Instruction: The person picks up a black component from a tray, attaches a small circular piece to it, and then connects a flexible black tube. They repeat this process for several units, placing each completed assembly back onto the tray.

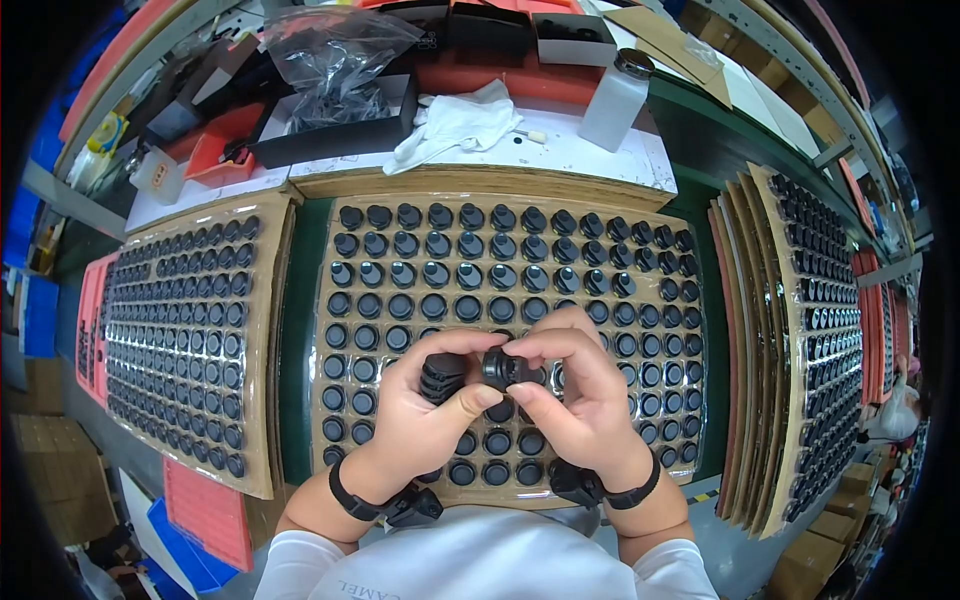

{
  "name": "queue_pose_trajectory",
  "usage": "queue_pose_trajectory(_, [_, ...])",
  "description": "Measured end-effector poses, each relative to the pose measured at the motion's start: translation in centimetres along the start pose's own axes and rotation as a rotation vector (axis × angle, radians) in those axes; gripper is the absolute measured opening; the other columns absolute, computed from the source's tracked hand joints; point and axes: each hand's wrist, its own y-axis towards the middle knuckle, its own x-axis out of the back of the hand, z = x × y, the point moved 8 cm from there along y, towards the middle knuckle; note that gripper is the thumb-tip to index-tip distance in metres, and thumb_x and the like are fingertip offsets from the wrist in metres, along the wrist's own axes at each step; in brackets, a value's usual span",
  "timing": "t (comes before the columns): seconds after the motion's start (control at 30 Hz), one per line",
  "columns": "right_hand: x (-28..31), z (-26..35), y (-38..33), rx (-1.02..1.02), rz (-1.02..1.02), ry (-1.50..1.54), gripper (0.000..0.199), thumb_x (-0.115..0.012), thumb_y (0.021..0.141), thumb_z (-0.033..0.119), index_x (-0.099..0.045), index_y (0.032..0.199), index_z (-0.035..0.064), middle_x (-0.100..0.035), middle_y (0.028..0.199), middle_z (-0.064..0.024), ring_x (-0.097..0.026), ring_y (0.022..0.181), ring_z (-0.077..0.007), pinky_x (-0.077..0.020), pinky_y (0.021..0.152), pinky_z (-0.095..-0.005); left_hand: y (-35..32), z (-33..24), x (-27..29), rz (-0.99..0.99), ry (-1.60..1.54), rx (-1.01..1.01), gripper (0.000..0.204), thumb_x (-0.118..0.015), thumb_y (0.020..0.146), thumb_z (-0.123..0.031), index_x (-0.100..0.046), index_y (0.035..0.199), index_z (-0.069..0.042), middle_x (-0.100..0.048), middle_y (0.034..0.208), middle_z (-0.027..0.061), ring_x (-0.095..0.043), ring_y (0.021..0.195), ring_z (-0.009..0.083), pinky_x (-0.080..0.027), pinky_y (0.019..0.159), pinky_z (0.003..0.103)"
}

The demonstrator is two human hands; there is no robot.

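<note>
Holding black parts (495, 368), both hands (408, 412)

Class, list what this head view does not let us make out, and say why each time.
All in the head view:
- Underside of the black part: turned away, partly behind the fingertips of the left hand and right hand.
- Tray slots beneath both hands: covered by them.
- Clear plastic bag's exact contents: creases and glare.
- White shirt's lower end: cut off by the bottom edge.
</note>
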Motion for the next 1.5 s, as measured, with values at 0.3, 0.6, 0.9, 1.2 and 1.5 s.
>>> queue_pose_trajectory(0.3, [2.6,0.1,0.4,-0.239,0.056,-0.030,0.025,-0.064,0.078,0.003,-0.057,0.101,0.0003,-0.053,0.092,-0.0075,-0.051,0.084,-0.0152,-0.0419,0.080,-0.0275,0.3,0.5,-0.9,0.065,-0.151,0.068,0.046,-0.059,0.086,-0.035,-0.053,0.110,0.004,-0.056,0.081,0.0070,-0.045,0.062,0.0081,-0.038,0.056,0.021])
queue_pose_trajectory(0.6, [15.6,-7.8,-0.5,-0.474,-0.028,-0.917,0.018,-0.063,0.078,0.003,-0.057,0.094,-0.0008,-0.055,0.081,-0.0075,-0.053,0.075,-0.0167,-0.0446,0.071,-0.0269,0.5,1.3,-1.7,0.193,-0.353,0.177,0.055,-0.032,0.095,-0.043,-0.050,0.108,0.008,-0.047,0.066,0.0070,-0.041,0.055,0.0116,-0.035,0.051,0.023])
queue_pose_trajectory(0.9, [13.9,-8.2,0.5,-0.291,0.047,-1.132,0.016,-0.063,0.076,0.001,-0.057,0.090,-0.0009,-0.056,0.081,-0.0107,-0.054,0.075,-0.0240,-0.0455,0.070,-0.0329,0.7,1.8,-1.6,0.194,-0.551,0.248,0.047,-0.034,0.095,-0.035,-0.048,0.113,0.007,-0.048,0.066,0.0089,-0.041,0.056,0.0130,-0.035,0.051,0.025])
queue_pose_trajectory(1.2, [0.0,-1.0,2.7,-0.226,0.324,-0.200,0.022,-0.062,0.081,0.003,-0.058,0.102,0.0022,-0.054,0.091,-0.0052,-0.054,0.079,-0.0127,-0.0445,0.071,-0.0246,0.4,2.1,-1.7,0.172,-0.510,0.347,0.045,-0.038,0.096,-0.030,-0.037,0.127,0.002,-0.053,0.071,0.0101,-0.044,0.058,0.0118,-0.037,0.054,0.022])
queue_pose_trajectory(1.5, [2.0,-2.7,1.5,-0.354,0.299,-0.020,0.022,-0.063,0.081,0.004,-0.061,0.103,0.0029,-0.054,0.090,-0.0027,-0.051,0.075,-0.0093,-0.0432,0.068,-0.0222,0.2,2.1,-2.4,0.274,-0.386,0.385,0.045,-0.036,0.095,-0.027,-0.037,0.128,0.003,-0.054,0.073,0.0103,-0.044,0.057,0.0114,-0.037,0.054,0.022])
